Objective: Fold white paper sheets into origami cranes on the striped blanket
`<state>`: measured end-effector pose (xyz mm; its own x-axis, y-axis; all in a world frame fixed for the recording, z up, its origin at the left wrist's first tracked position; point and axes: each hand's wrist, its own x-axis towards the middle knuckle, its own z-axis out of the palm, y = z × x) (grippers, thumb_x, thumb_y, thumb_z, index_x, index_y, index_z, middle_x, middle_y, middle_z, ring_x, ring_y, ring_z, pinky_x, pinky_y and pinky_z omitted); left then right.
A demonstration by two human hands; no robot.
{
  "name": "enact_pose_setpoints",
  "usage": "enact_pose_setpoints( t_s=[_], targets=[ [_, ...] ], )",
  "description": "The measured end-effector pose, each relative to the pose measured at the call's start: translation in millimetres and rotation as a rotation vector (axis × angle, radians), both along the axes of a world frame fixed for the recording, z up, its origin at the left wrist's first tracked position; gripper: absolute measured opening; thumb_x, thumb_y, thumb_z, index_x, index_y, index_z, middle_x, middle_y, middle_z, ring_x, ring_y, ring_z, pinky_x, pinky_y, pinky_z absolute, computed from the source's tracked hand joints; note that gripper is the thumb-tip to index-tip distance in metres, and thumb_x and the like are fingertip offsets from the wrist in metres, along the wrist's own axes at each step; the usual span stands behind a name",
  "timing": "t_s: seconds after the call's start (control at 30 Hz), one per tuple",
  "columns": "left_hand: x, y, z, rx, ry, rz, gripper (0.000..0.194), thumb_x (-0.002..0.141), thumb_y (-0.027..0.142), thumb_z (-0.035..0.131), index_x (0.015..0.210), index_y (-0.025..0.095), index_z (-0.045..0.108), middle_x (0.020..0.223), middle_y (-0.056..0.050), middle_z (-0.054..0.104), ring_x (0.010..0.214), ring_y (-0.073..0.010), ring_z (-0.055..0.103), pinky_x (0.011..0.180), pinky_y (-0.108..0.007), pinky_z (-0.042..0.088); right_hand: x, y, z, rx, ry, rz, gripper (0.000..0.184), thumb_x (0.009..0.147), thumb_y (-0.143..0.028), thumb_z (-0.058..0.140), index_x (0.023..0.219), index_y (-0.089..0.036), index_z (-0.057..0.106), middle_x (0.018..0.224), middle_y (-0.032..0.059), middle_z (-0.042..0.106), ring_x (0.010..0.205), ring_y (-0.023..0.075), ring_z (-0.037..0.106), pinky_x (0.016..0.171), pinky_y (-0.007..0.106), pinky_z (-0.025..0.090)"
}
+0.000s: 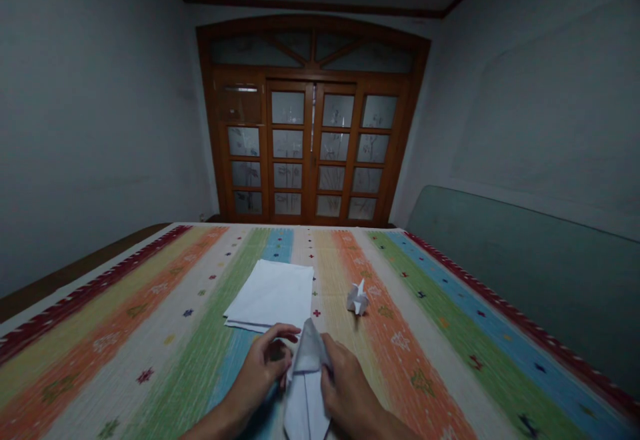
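A partly folded sheet of paper is held up in front of me, near the table's close edge. Its pointed top is folded over and looks greyer than the white lower part, which has a crease down the middle. My right hand grips its right edge, thumb on the front face. At the left edge, my left hand has its fingers curled against the paper; its fingertips are partly hidden. Just beyond lies a stack of white paper sheets. A small folded paper figure stands to the right of the stack.
A cloth with coloured stripes and small embroidered motifs covers the table. Along the right side stands a pale green padded backrest. Wooden doors with glass panes close off the far end, between bare walls.
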<state>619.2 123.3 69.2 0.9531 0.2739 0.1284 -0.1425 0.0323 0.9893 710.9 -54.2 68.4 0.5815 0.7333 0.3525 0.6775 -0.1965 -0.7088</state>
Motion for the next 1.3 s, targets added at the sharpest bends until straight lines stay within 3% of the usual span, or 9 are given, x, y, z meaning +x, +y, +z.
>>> enact_pose_setpoints(
  t_s=[0.13,0.2,0.37,0.6,0.87,1.03,1.17,1.3],
  targets=[
    [-4.7,10.4,-8.4,0.177,-0.074,-0.033,0.038,0.076,0.034,0.079,0.111,0.019,0.070,0.103,-0.008,0.069,0.091,-0.0235,0.064,0.077,-0.032,0.048,1.0,-0.3,-2.9,0.029,0.006,-0.004,0.044,0.076,0.004,0.048,0.112,-0.017,0.062,0.100,0.0095,0.072,0.092,0.0249,0.068,0.081,0.033,0.051],
    [-6.7,14.1,-10.9,0.203,-0.064,-0.056,0.042,0.079,0.039,0.079,0.115,0.020,0.069,0.104,-0.009,0.069,0.097,-0.0260,0.064,0.080,-0.034,0.048,1.3,-0.6,-4.9,0.063,0.019,-0.002,0.046,0.076,0.003,0.048,0.116,-0.017,0.060,0.104,0.0103,0.072,0.096,0.0252,0.069,0.084,0.033,0.052],
    [-8.1,16.1,-6.8,0.257,0.020,-0.096,0.047,0.077,0.032,0.077,0.121,0.019,0.066,0.098,-0.006,0.069,0.094,-0.0257,0.063,0.087,-0.037,0.046,2.5,-1.4,-13.1,0.123,0.053,-0.020,0.049,0.081,-0.002,0.049,0.127,-0.017,0.053,0.112,0.0126,0.072,0.099,0.0246,0.071,0.084,0.032,0.053],
    [-10.4,12.0,8.0,0.479,0.093,-0.108,0.017,0.079,0.030,0.069,0.090,0.016,0.072,0.084,-0.003,0.068,0.081,-0.0222,0.058,0.076,-0.031,0.042,4.5,-1.8,-24.9,0.148,0.005,-0.051,0.048,0.084,-0.005,0.050,0.130,-0.021,0.049,0.094,0.0052,0.071,0.085,0.0224,0.071,0.078,0.031,0.054],
    [-15.4,13.8,12.7,0.626,0.109,-0.063,0.020,0.083,0.033,0.067,0.093,0.018,0.074,0.088,-0.005,0.072,0.084,-0.0239,0.061,0.077,-0.032,0.042,-1.4,-5.2,-19.5,0.315,-0.269,-0.195,0.022,0.084,-0.005,0.049,0.097,-0.022,0.051,0.088,0.0039,0.057,0.080,0.0217,0.061,0.070,0.030,0.051],
    [-16.2,15.5,10.7,0.655,0.093,-0.068,0.020,0.087,0.033,0.065,0.096,0.018,0.073,0.089,-0.005,0.072,0.085,-0.0235,0.062,0.080,-0.033,0.045,-8.8,-9.5,-11.5,0.183,-0.413,-0.028,0.023,0.079,-0.002,0.053,0.090,-0.022,0.055,0.084,0.0046,0.063,0.079,0.0230,0.061,0.068,0.032,0.047],
    [-20.4,23.2,10.1,0.723,0.011,-0.126,0.022,0.088,0.030,0.064,0.108,0.021,0.070,0.096,-0.005,0.071,0.089,-0.0235,0.063,0.086,-0.035,0.047,-11.4,-12.7,-9.0,0.047,-0.414,0.024,0.024,0.078,-0.004,0.060,0.095,-0.021,0.062,0.093,0.0077,0.070,0.087,0.0261,0.064,0.076,0.036,0.050],
    [-24.9,27.0,12.9,0.724,-0.057,-0.188,0.044,0.082,0.013,0.062,0.126,0.022,0.062,0.116,-0.008,0.070,0.103,-0.0260,0.064,0.097,-0.040,0.046,-10.3,-14.8,-5.3,-0.033,-0.367,0.065,0.028,0.074,-0.004,0.061,0.096,-0.020,0.066,0.102,0.0103,0.073,0.097,0.0285,0.066,0.086,0.042,0.052]
  ],
)
